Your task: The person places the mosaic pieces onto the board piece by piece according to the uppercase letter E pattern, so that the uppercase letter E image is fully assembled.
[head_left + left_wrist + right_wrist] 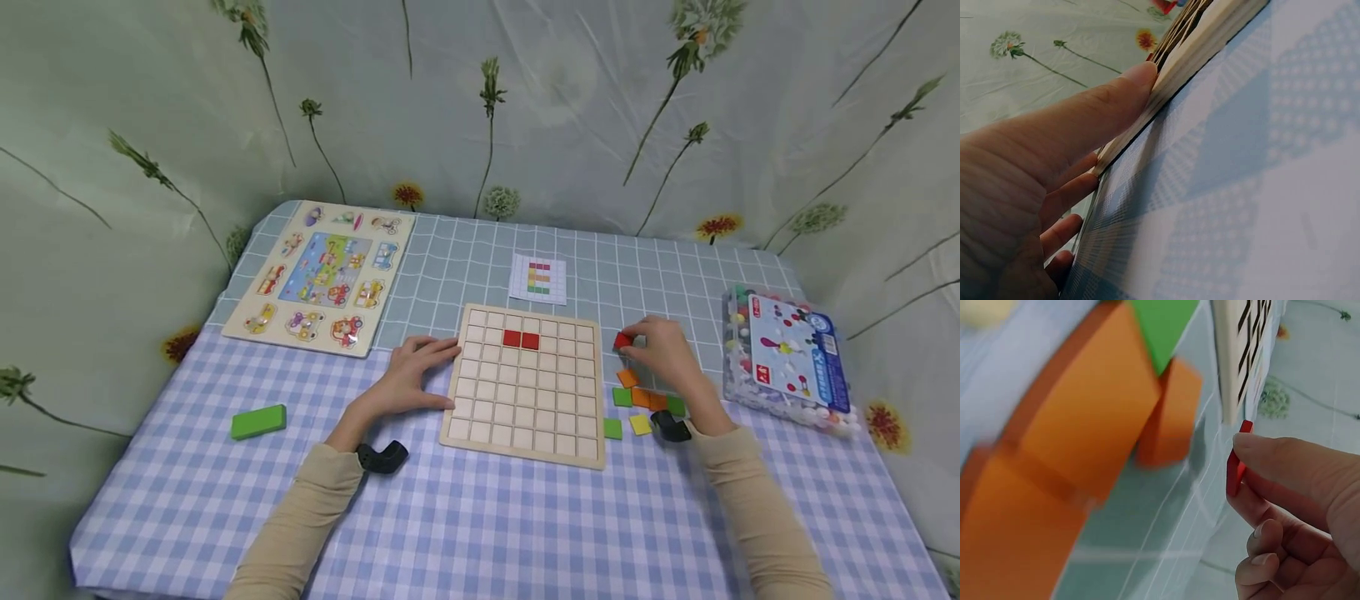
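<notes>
A wooden grid board (525,383) lies on the table with two red tiles (521,339) side by side in its second row. My left hand (405,379) rests at the board's left edge, thumb and fingers spread and touching its side. In the left wrist view the thumb (1104,103) presses against the wooden edge. Right of the board, my right hand (663,350) pinches a red square tile (1238,459) between thumb and fingers. Just below that hand lie several loose tiles: orange (627,379), green (622,397) and yellow (641,424).
A small pattern card (538,279) with coloured squares lies behind the board. At the back left is a picture puzzle board (322,275). A green block (258,422) sits at left, and a clear box of beads (787,358) at far right.
</notes>
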A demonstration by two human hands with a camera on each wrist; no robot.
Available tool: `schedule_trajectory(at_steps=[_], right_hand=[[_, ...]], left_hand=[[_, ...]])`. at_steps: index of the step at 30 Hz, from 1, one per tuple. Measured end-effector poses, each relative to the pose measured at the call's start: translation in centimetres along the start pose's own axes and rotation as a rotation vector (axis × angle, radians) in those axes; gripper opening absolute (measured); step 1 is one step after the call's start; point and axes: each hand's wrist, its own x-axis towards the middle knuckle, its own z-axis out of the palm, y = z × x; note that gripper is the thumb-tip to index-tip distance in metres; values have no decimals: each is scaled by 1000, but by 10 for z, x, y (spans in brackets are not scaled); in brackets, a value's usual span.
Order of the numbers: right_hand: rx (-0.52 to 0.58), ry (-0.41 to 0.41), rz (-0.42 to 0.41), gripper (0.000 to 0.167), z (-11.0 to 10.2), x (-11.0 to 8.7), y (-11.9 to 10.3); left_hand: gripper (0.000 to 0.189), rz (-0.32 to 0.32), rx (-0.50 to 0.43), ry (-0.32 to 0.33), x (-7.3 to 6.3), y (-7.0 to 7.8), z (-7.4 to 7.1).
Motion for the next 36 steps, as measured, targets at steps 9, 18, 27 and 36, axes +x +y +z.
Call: schedule_trajectory(at_steps=[9,18,27,36], right_hand=[[19,-15,-87,26,7,13,-30],[97,-57,-110,26,14,22,-56],[70,-78,-165,23,24,31,-73],[60,-87,-208,22,31,36,-79]], left_hand=[[83,-12,-4,2,-1,2,0],[83,-9,8,-2,0,3,-1],[83,0,15,-4,-1,2,-1],[83,35,28,-7,1,0,0]])
